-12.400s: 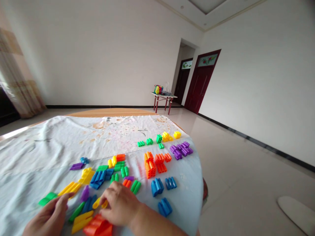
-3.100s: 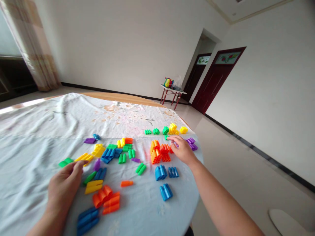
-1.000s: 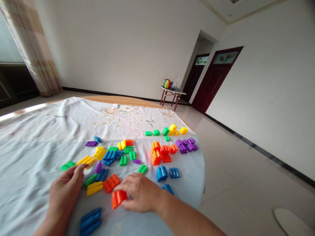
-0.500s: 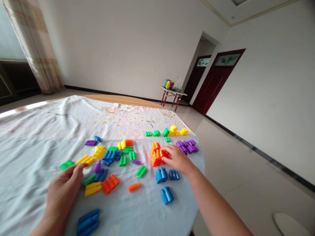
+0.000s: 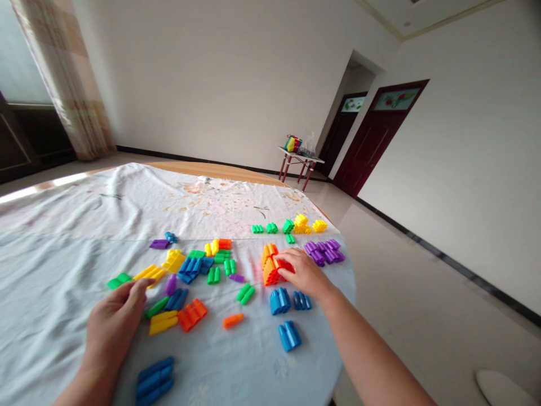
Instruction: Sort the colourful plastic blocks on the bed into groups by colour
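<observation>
My right hand point(image 5: 303, 272) has its fingers and thumb closed at the right side of a stack of orange plastic toy blocks point(image 5: 269, 265), partly covering the orange pieces there. Over on the left, my left hand point(image 5: 116, 313) is closed, thumb against the fingers; whatever may be in it is hidden. Just beyond its fingertips lie yellow blocks point(image 5: 150, 274) and a green block point(image 5: 119, 280). To its right are a dark green piece point(image 5: 156, 307), more yellow blocks point(image 5: 163, 322) and red-orange blocks point(image 5: 193, 314). Blue blocks point(image 5: 280, 301) sit in front of the orange stack.
Purple blocks point(image 5: 324, 252) stand near the table's right edge, with yellow blocks point(image 5: 301, 223) and green blocks point(image 5: 271, 228) behind. Loose blue blocks point(image 5: 155, 381) lie at the front. A cloth point(image 5: 203, 214) covers the round table. A small side table point(image 5: 301, 155) stands beyond.
The whole view has shifted slightly, so everything appears a little further right. Both hands keep nearly the same places beside the blocks.
</observation>
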Demonstrator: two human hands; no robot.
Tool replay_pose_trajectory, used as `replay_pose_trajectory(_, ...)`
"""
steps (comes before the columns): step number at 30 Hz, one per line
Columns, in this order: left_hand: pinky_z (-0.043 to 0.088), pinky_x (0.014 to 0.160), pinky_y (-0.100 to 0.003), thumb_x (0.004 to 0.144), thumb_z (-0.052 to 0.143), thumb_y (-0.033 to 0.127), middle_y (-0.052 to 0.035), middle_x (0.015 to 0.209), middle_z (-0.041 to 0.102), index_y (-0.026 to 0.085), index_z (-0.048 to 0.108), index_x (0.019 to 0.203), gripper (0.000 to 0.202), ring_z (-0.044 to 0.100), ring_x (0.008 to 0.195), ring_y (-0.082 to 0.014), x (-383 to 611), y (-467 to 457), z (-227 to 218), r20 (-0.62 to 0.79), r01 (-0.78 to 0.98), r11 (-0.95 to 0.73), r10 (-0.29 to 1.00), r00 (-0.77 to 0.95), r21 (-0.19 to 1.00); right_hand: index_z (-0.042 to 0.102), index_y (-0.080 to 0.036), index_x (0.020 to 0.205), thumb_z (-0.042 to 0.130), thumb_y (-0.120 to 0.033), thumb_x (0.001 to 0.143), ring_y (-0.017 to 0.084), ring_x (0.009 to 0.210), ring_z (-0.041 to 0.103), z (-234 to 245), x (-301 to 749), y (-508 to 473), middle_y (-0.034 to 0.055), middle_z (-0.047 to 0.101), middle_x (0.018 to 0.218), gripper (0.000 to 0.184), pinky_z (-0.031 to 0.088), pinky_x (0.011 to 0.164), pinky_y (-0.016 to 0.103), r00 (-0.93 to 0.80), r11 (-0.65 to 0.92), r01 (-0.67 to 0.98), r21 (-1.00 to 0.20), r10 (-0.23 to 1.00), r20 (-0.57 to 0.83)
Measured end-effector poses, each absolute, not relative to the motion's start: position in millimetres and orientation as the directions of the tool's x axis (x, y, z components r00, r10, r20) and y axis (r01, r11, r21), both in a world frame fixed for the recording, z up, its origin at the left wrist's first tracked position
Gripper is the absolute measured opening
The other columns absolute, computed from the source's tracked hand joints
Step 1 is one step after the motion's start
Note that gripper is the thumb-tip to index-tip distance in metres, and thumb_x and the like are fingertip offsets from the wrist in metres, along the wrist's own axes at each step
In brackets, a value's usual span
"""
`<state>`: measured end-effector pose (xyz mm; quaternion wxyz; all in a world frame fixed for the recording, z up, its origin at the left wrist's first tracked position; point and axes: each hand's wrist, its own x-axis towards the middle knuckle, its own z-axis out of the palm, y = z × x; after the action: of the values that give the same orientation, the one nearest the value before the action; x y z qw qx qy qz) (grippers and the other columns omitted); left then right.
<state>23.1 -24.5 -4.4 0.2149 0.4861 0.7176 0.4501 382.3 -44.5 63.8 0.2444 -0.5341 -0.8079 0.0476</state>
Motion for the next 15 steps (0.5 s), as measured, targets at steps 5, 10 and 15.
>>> replay_pose_trajectory(5,0.034,0.053,-0.026,0.070,0.048,0.049,0.0017,0.058,0.053,0.016,0.067,0.089,0.043,0.047,0.056,-0.0151,26.6,-25.7,-2.1,0.065,0.408,0.129,0.901,-0.430,0.904,0.062,-0.019,0.104,0.058,-0.014,0.079,0.020,0.102,0.055,70.2,374.1,-56.9,0.0076,0.062,0.105,0.026,0.042,0.093,0.039,-0.290,0.451,0.814,-0.365,0.861,0.417)
replay_pose_trajectory(10,0.033,0.053,-0.026,0.071,0.049,0.049,0.0020,0.058,0.050,0.015,0.067,0.089,0.042,0.044,0.055,-0.0140,28.8,-27.5,-1.8,0.060,0.371,0.109,0.907,-0.416,0.922,0.062,-0.021,0.104,0.056,-0.020,0.083,0.018,0.099,0.057,70.3,327.7,-81.4,0.0056,0.064,0.101,0.022,0.044,0.091,0.034,-0.345,0.546,0.672,-0.501,0.829,0.441)
replay_pose_trajectory(15,0.032,0.052,-0.025,0.072,0.048,0.049,0.0023,0.056,0.047,0.014,0.066,0.090,0.044,0.042,0.054,-0.0132,29.6,-30.8,0.7,0.064,0.361,0.097,0.910,-0.409,0.928,0.061,-0.020,0.106,0.060,-0.019,0.081,0.017,0.100,0.056,48.4,269.1,-82.0,0.0048,0.064,0.103,0.025,0.042,0.092,0.030,-0.500,0.612,0.573,-0.545,0.788,0.360)
